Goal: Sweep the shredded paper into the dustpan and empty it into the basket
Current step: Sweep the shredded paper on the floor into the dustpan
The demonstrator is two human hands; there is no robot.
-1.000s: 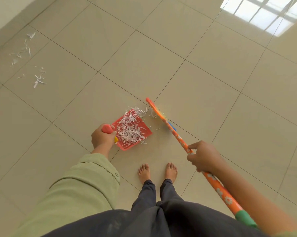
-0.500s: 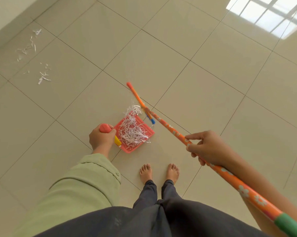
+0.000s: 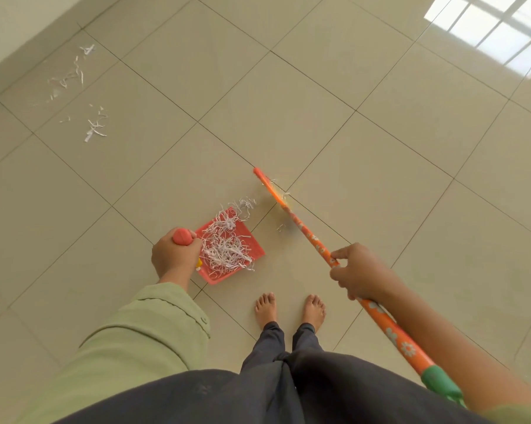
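The person stood barefoot on a floor (image 3: 334, 87) of pale square tiles, dark trousers (image 3: 288, 377) filling the bottom of the view and both feet (image 3: 288, 310) side by side just beyond them; the left arm, in a light green sleeve (image 3: 142, 338), reached down and forward; the left hand (image 3: 175, 258) was curled tight round the rounded red handle of a red dustpan (image 3: 252, 249), gripping it, with a bit of yellow showing under the fingers; the dustpan lay on the floor just ahead and to the left of the feet, its tray heaped with shredded paper (image 3: 224, 249), white and tangled, some strands spilling over the far open edge onto the tile; the right hand (image 3: 359, 273) held an orange broom (image 3: 307, 234) partway along its flowered stick, fingers wrapped round it with the forefinger and thumb pinching at the front; the stick ran from a green end near the right forearm, at the lower right, up to the broom's head beyond the dustpan, blurred, with a few paper scraps (image 3: 281, 228) lying near it; the head was apart from the dustpan's open edge, to its right; far off to the upper left, near the wall, more loose shreds (image 3: 80, 96) lay scattered across the tiles; a bright window reflection (image 3: 496, 29) shone on the floor at the far upper right.
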